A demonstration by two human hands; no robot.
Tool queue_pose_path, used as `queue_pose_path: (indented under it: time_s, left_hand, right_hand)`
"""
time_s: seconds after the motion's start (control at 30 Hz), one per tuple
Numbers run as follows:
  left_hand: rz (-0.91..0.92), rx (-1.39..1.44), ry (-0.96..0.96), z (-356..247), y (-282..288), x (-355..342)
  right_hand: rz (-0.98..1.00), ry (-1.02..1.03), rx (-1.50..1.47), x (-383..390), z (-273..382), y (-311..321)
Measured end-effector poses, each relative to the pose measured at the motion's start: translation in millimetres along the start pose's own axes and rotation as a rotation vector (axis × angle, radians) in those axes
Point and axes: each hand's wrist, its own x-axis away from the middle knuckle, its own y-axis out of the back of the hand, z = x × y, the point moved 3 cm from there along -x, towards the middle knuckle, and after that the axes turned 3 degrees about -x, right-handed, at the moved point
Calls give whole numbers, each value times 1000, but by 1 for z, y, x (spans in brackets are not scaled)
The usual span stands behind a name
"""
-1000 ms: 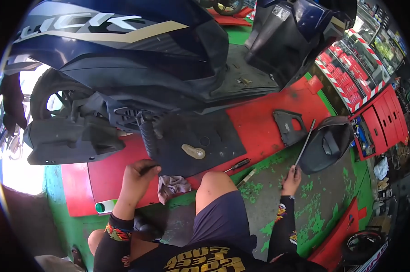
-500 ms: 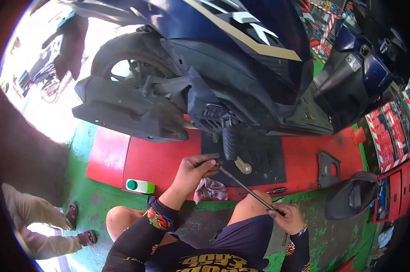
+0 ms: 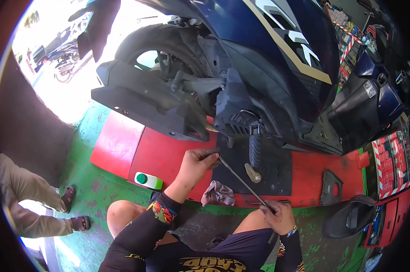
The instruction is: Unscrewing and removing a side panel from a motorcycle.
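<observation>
A dark blue scooter (image 3: 268,86) stands over a red platform (image 3: 173,147) with a black mat (image 3: 277,165) on it, and in front of these a long dark rod (image 3: 242,181) slants between the person's two hands. The right hand (image 3: 279,217) is wrapped around the rod's lower part and the left hand (image 3: 198,165) pinches its upper end, above a crumpled cloth (image 3: 218,193). The step in hand looks like working at that upper end, and moving on seems to call for a steady right-hand grip and careful left fingertips.
</observation>
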Motion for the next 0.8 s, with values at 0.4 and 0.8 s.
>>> queue_pose_path:
  time_s: [0.4,0.8]
  left_hand:
    - [-325,-531,-239,32,6,-58]
    - [-420,-717,-306,22,-16,-74]
  right_hand:
    - [-7,-132,-454,-13,-37,-152]
    - [59,-454,-956,-40,12,-171]
